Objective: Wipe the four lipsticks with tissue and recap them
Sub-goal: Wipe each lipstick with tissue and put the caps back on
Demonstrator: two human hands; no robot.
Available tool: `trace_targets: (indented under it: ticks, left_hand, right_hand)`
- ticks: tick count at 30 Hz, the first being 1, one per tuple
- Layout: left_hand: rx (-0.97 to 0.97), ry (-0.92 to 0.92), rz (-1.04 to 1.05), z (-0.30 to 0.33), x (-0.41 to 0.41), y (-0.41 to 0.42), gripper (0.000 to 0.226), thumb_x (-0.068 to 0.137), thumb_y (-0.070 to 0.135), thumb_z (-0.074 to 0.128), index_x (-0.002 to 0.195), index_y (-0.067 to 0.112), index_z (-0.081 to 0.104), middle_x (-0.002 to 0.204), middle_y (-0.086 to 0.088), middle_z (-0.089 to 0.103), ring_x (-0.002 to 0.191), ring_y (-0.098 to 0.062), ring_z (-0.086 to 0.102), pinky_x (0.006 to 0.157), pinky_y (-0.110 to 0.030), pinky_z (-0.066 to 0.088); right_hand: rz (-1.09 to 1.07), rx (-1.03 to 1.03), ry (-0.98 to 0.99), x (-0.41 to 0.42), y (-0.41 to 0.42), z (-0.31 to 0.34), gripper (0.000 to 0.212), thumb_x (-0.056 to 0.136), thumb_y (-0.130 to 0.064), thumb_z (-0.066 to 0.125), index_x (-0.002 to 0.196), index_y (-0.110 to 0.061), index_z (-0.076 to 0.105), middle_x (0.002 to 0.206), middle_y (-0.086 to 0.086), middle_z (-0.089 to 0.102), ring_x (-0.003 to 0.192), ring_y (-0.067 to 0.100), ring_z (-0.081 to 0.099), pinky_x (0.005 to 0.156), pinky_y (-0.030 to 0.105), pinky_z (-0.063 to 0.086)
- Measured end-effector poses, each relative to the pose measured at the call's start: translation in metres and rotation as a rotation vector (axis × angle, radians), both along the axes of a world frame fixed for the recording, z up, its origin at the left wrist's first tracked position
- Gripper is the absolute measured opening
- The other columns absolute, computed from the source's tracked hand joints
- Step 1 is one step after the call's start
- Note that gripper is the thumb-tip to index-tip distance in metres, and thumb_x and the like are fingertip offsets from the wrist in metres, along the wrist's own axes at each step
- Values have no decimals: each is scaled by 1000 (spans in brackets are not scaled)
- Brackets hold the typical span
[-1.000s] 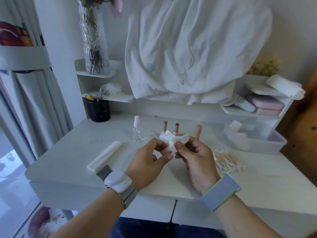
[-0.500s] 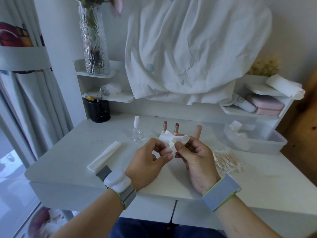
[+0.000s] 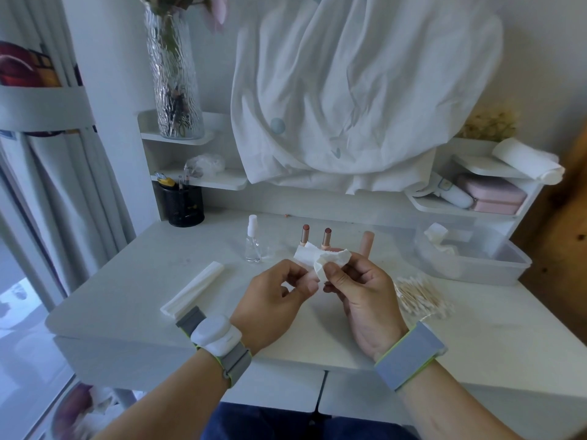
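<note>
Both hands meet above a white desk (image 3: 133, 281), pinching a crumpled tissue (image 3: 324, 260). The right hand (image 3: 365, 296), palm up, closes thumb and fingers on it; the left hand (image 3: 273, 300) nips its lower edge. Whether a lipstick sits inside cannot be told. Behind stand two uncapped lipsticks (image 3: 305, 234), a capped one (image 3: 367, 242) and a spray bottle (image 3: 253, 241). Cotton swabs (image 3: 419, 295) lie right.

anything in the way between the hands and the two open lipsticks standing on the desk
Only the crumpled tissue that both hands, left and right, hold up; it covers the bases of the two uncapped lipsticks. The desk between looks bare otherwise.
</note>
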State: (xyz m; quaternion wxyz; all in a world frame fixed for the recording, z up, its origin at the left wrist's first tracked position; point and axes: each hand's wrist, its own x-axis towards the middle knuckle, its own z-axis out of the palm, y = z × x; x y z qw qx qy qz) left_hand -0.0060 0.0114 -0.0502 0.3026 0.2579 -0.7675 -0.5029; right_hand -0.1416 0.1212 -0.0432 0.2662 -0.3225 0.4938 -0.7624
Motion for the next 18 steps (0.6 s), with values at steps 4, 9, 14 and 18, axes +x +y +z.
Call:
trace_targets:
  ticks: [4, 9, 14, 18]
  left_hand:
    - [1, -27, -23, 2, 0, 1, 22, 102, 49, 61, 91, 33, 71, 84, 11, 74, 53, -1, 51, 60, -25, 46]
    - [-7, 7, -16, 0, 1, 2, 13, 95, 44, 75, 101, 40, 64, 101, 16, 70, 55, -11, 51, 58, -23, 48]
    - [11, 9, -9, 1, 0, 0, 11, 99, 41, 70, 93, 32, 68, 90, 12, 73, 55, 0, 54, 61, -21, 44]
    - [9, 8, -38, 4, 1, 2, 19, 100, 51, 63, 98, 35, 72, 88, 11, 75, 52, -4, 52, 57, -23, 46]
  right_hand:
    - [-12, 3, -5, -1, -1, 0, 20, 90, -5, 76, 106, -15, 84, 110, 16, 80, 81, 19, 67, 77, 35, 54]
    - [-5, -1, -16, 1, 0, 1, 21, 93, 0, 74, 108, -12, 82, 106, 14, 81, 85, 20, 70, 78, 34, 55]
    - [-11, -4, -20, 1, 0, 2, 20, 90, -2, 76, 103, -16, 84, 101, 11, 81, 83, 17, 69, 76, 33, 55]
    - [-10, -8, -36, 1, 0, 2, 27, 79, -16, 81, 106, -14, 83, 103, 13, 81, 82, 19, 68, 77, 34, 55]
